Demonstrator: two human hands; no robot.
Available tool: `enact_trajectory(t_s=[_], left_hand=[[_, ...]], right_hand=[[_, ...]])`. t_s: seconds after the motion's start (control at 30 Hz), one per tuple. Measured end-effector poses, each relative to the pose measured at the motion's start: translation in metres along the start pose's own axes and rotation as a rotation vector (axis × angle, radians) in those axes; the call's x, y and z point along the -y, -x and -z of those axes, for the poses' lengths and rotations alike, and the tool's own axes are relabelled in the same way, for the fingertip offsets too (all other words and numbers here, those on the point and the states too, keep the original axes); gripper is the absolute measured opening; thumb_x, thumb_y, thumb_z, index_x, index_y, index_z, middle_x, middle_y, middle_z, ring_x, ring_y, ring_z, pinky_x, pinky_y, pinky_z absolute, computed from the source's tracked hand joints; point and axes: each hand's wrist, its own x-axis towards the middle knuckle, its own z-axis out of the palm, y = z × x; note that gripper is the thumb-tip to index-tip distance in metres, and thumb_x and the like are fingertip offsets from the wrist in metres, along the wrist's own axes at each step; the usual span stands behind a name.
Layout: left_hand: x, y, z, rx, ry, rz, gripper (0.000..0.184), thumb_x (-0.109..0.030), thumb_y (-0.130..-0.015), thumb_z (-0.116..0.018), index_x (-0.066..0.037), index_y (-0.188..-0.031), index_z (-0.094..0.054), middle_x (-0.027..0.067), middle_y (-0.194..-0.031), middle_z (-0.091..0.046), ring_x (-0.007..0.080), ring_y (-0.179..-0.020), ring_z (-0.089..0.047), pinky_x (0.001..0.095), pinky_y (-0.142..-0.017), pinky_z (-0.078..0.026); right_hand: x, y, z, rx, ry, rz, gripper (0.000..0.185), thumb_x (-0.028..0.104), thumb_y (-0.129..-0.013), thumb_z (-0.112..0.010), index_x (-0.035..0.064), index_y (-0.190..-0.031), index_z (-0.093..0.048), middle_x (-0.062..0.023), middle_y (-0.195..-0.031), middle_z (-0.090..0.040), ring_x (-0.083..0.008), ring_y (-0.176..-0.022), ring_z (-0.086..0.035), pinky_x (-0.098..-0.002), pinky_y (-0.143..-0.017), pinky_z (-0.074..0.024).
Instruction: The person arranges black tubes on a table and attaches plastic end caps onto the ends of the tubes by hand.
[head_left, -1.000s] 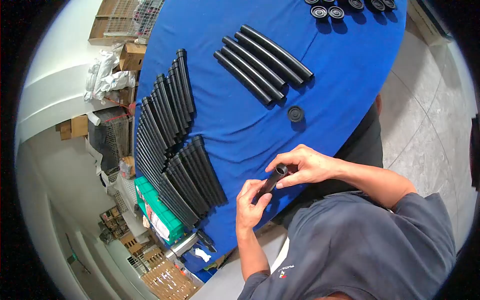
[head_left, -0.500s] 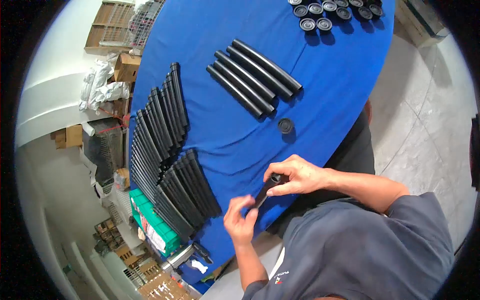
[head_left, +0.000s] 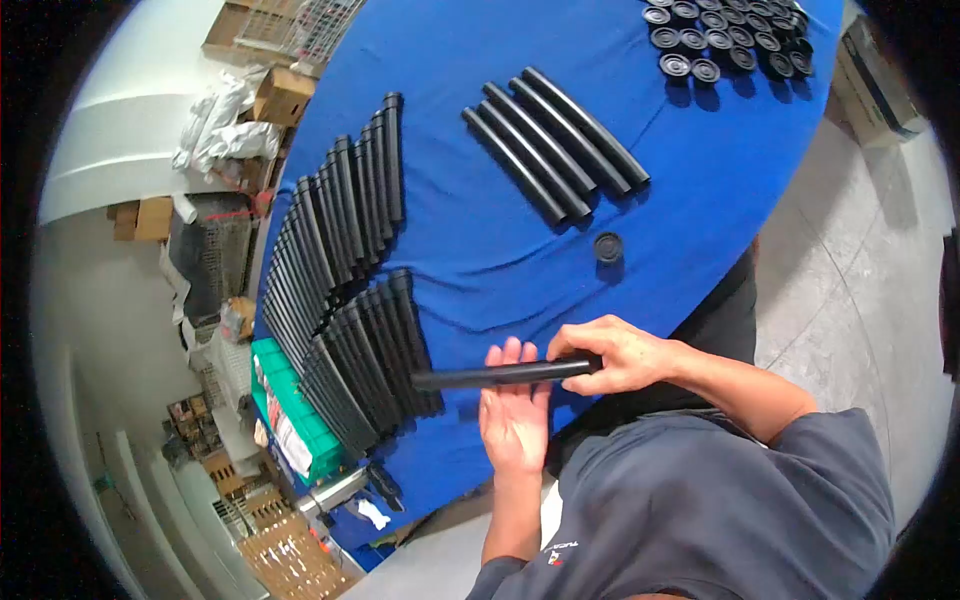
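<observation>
My right hand (head_left: pixel 625 357) is closed around the right end of a black plastic tube (head_left: pixel 465 378), held roughly level. Beneath the tube, my left hand (head_left: pixel 515 425) lies open, palm up, fingers outstretched; I cannot tell whether the tube rests on it. Beyond my hands, a round black cap (head_left: pixel 608 248) sits alone on the blue cloth (head_left: pixel 480 290). Several black tubes (head_left: pixel 555 145) lie side by side farther up. At the left, a large group of similar tubes (head_left: pixel 340 215) with wider ends is laid out in overlapping rows.
Many round black caps (head_left: pixel 705 70) stand at the table's far right. A green crate (head_left: pixel 320 440) is by the left edge, near a white crumpled piece (head_left: pixel 373 514). Cardboard boxes (head_left: pixel 285 95) and wire racks line the left; another box (head_left: pixel 880 85) stands on the floor at right.
The tube has swung from pointing toward the camera to lying level, its free end now to the left. My left hand has turned palm up and opened. The view has shifted slightly.
</observation>
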Motion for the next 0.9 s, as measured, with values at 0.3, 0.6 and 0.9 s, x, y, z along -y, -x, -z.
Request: enact_trajectory(t_s=[0.3, 0.6, 0.9], left_hand=[[-0.057, -0.03, 0.003, 0.156, -0.871, -0.003, 0.041, -0.008, -0.084, -0.072, 0.001, -0.122, -0.065, 0.0091, -0.094, -0.069, 0.0167, -0.084, -0.064, 0.029, -0.076, -0.051], [-0.053, -0.027, 0.02, 0.301, -1.413, 0.145, 0.033, 0.003, -0.076, -0.064, 0.002, -0.109, -0.065, 0.0064, -0.092, -0.069, 0.0124, -0.078, -0.064, 0.0277, -0.074, -0.052], [-0.044, -0.019, 0.003, 0.267, -1.38, -0.04, 0.042, -0.004, -0.081, -0.081, 0.0, -0.118, -0.062, 0.0093, -0.101, -0.071, 0.0156, -0.09, -0.069, 0.0312, -0.082, -0.054]], right_hand=[[-0.01, -0.001, -0.003, -0.095, -0.091, -0.031, 0.054, 0.04, -0.088, -0.081, -0.0002, -0.121, -0.066, -0.0126, -0.095, -0.072, -0.0201, -0.08, -0.069, -0.034, -0.068, -0.056], [-0.008, -0.001, -0.001, -0.038, -0.042, 0.059, 0.05, 0.026, -0.091, -0.078, 0.0013, -0.131, -0.062, -0.0078, -0.079, -0.064, -0.0155, -0.069, -0.062, -0.0329, -0.063, -0.0507], [-0.011, -0.001, 0.001, -0.028, 0.028, 0.08, 0.042, 0.03, -0.088, -0.081, 0.0015, -0.114, -0.066, -0.0107, -0.082, -0.064, -0.0203, -0.073, -0.064, -0.0355, -0.065, -0.0518]])
